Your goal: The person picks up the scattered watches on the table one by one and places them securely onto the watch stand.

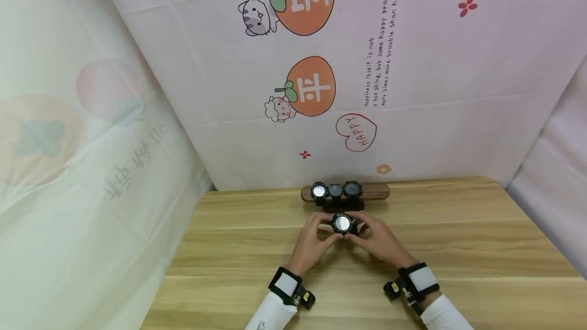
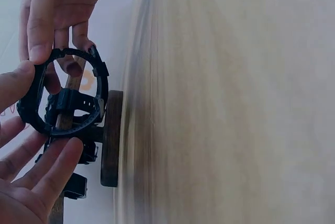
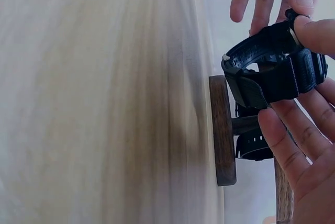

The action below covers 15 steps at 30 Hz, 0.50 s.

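A black wristwatch [image 1: 342, 223] with a pale round dial facing up is held between both hands in the head view. My left hand [image 1: 313, 241] grips its left side, thumb at the near edge and fingers at the far edge. My right hand [image 1: 378, 238] holds the right side in the same manner. The left wrist view shows the watch's strap [image 2: 103, 85] forming a loop, with fingers spread below it. From the right wrist, the thumb [image 3: 315, 34] presses the case edge while other fingers lie under the strap.
Just beyond the hands, a dark wooden watch stand [image 1: 377, 191] carries three black watches [image 1: 352, 189] on its left and middle part. Its base [image 3: 223, 130] sits on the wood-grain table [image 1: 247, 228], near the back edge. A printed cloth [image 1: 412, 141] hangs behind.
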### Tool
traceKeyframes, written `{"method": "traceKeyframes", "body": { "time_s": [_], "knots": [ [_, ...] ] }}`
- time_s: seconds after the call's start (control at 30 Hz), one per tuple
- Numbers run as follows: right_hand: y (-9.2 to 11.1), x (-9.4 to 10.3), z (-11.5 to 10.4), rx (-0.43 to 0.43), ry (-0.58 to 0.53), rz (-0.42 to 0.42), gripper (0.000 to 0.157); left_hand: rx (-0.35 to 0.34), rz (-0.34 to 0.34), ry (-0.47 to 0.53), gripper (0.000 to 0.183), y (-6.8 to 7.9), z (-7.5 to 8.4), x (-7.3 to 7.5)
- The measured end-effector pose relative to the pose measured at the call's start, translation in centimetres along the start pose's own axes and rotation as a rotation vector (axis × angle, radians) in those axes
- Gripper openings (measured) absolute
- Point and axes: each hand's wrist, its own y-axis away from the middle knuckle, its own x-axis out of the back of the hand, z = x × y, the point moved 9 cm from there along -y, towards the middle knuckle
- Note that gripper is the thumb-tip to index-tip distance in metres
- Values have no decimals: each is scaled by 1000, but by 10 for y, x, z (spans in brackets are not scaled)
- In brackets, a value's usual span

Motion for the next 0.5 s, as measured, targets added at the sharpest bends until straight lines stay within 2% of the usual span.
{"method": "traceKeyframes", "body": {
  "time_s": [0.17, 0.33, 0.5],
  "knots": [
    [2, 1, 0, 11, -8, 5, 56, -5, -19, -34, 47, -1, 0, 1],
    [3, 1, -1, 29, 5, 4, 58, -18, -56, 12, 59, -2, -3, -1],
    [4, 1, -2, 37, 13, 3, 58, -14, -61, 44, 58, -1, -5, -1]
  ]
}}
